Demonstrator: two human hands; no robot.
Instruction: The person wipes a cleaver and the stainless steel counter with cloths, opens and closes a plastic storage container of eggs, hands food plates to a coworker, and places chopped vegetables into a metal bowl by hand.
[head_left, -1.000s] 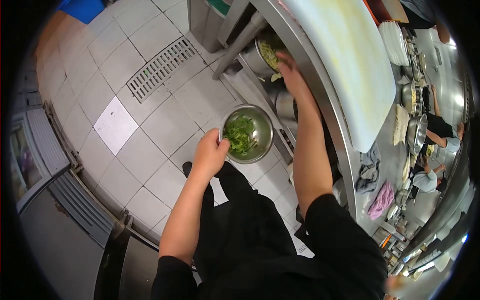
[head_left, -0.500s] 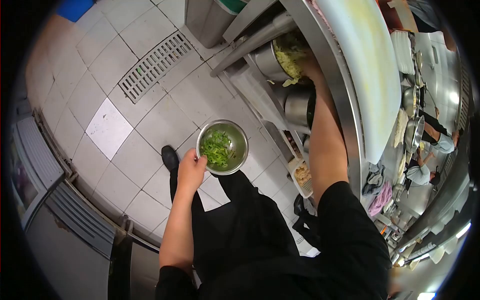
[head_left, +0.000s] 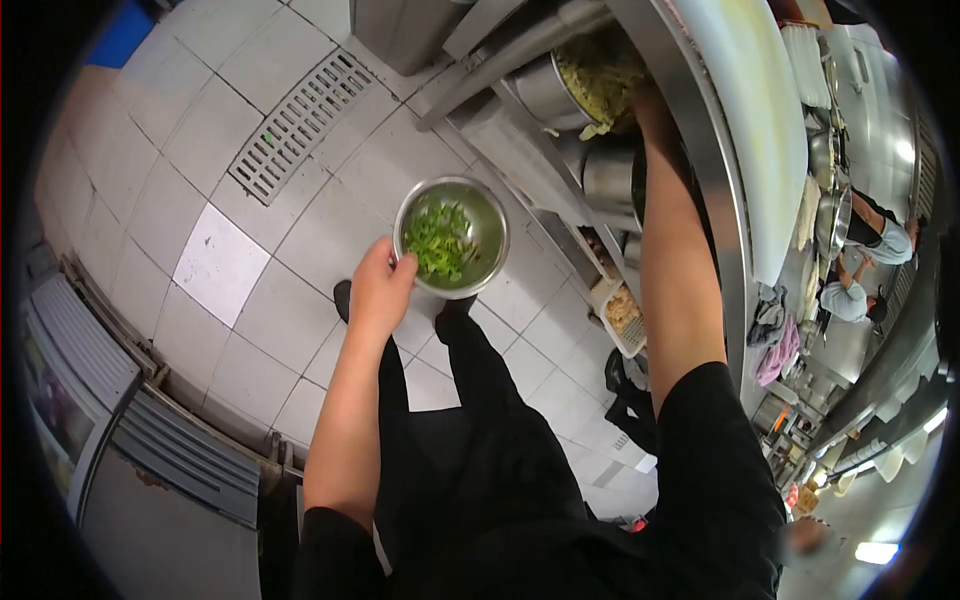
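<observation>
My left hand (head_left: 385,285) grips the rim of a round metal bowl (head_left: 490,225), holding it out over the floor. Chopped green leaves (head_left: 438,238) lie inside, mostly toward the hand's side. My right hand (head_left: 655,105) reaches under the counter to a metal pot (head_left: 543,95) heaped with pale yellow-green shredded vegetable (head_left: 598,75). It is at the edge of that heap; shadow and the counter hide its fingers. A second metal pot (head_left: 608,182) stands beside the first, below my right forearm.
The steel counter edge (head_left: 715,130) runs above my right arm, with a white board (head_left: 760,150) on top. A white basket of pale food (head_left: 622,310) sits on the low shelf. A floor drain (head_left: 300,125) lies ahead. Two people work at the far right.
My left hand has moved the bowl slightly forward, away from my body. My right hand stays at the pot of shredded vegetable. The whole view has shifted a little.
</observation>
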